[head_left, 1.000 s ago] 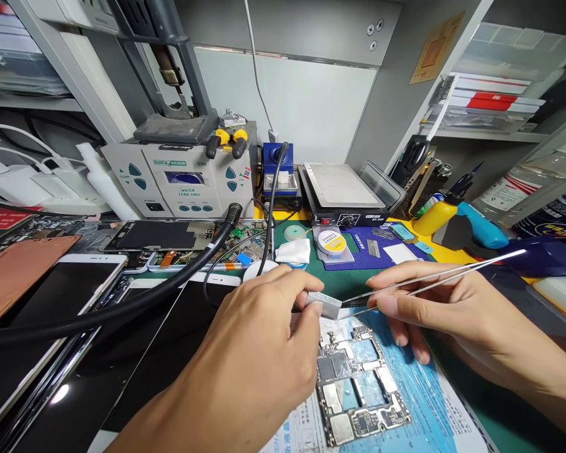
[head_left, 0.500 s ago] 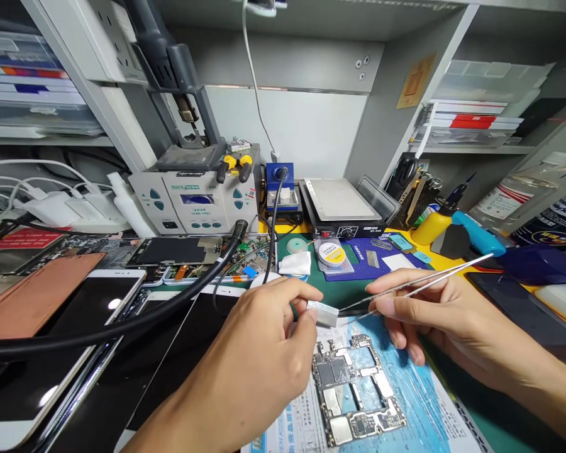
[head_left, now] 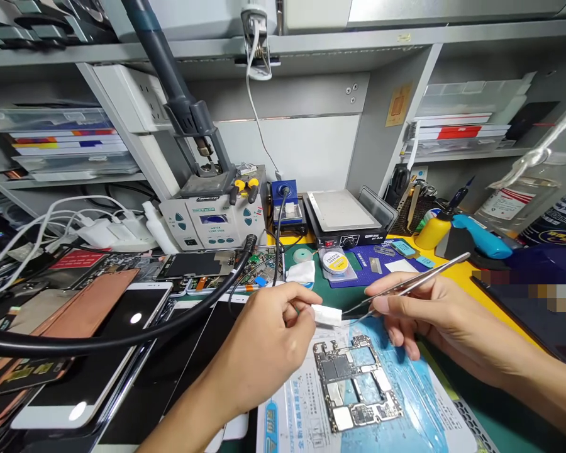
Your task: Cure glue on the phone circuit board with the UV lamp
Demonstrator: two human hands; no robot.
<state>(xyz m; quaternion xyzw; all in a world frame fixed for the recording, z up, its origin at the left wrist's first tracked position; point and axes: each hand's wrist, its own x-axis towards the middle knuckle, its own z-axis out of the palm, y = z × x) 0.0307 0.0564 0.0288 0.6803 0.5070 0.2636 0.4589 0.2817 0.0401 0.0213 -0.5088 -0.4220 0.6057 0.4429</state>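
Note:
My left hand [head_left: 278, 343] pinches one end of a small white rectangular piece [head_left: 327, 315] between thumb and fingers. Metal tweezers [head_left: 415, 283] are in my right hand [head_left: 429, 314], and their tips point left, close beside the free end of that piece; whether they touch it I cannot tell. Below both hands a phone circuit board [head_left: 356, 384] lies flat on a blue and white printed sheet [head_left: 302, 402]. The board has rectangular cut-outs and silvery shields, and neither hand touches it.
Phones with black screens [head_left: 117, 340] lie at the left, crossed by a thick black hose [head_left: 136, 343]. A grey rework station [head_left: 212, 220], a heating plate [head_left: 342, 211], a yellow bottle [head_left: 431, 233] and a solder reel [head_left: 334, 263] stand behind.
The camera view has tilted up and shifted left, showing more of the shelves. Both hands hold the same things, in nearly the same position over the sheet.

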